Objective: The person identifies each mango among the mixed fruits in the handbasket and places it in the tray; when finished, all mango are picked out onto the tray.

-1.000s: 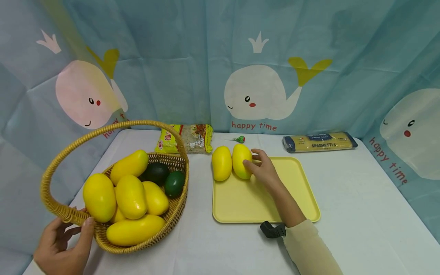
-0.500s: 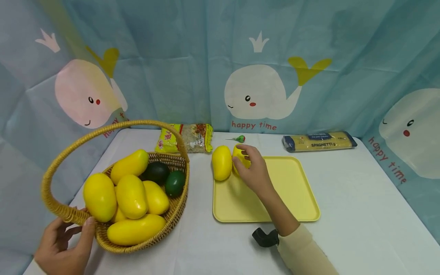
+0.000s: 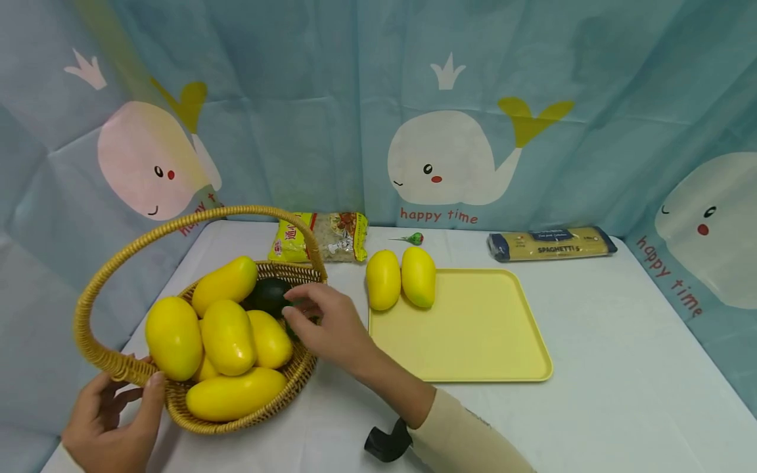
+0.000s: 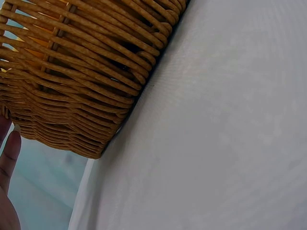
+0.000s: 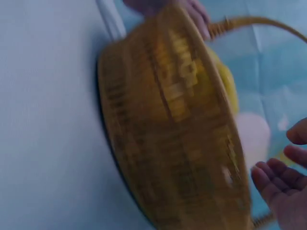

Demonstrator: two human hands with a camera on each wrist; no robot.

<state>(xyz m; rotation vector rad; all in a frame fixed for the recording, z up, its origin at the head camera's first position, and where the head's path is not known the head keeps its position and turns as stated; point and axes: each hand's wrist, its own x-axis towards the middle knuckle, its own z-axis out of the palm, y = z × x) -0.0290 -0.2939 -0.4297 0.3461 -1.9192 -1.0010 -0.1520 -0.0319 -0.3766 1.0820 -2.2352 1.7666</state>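
A wicker basket [image 3: 298,381] on the left holds several yellow mangoes [image 3: 227,338] and a dark avocado [image 3: 267,297]. My left hand [image 3: 112,420] grips the basket's near left rim at the handle base, thumb in front; the left wrist view shows its fingers [image 4: 10,155] against the weave. Over the right side of the basket hovers my right hand [image 3: 334,325], fingers loosely bent beside the dark avocado. It mostly hides a green avocado below; whether it touches either is unclear. Two mangoes [image 3: 383,280] lie side by side at the far left corner of a yellow tray [image 3: 461,341].
Behind the basket lies a yellow food packet [image 3: 322,238]. A small green-wrapped lollipop [image 3: 416,238] is beyond the tray, and a spaghetti pack [image 3: 552,244] is at the back right. The basket's tall handle [image 3: 207,213] arches over the fruit.
My right hand has left the right-hand mango on the tray and moved left to the basket. That mango stays beside the other. The left hand and basket have hardly moved.
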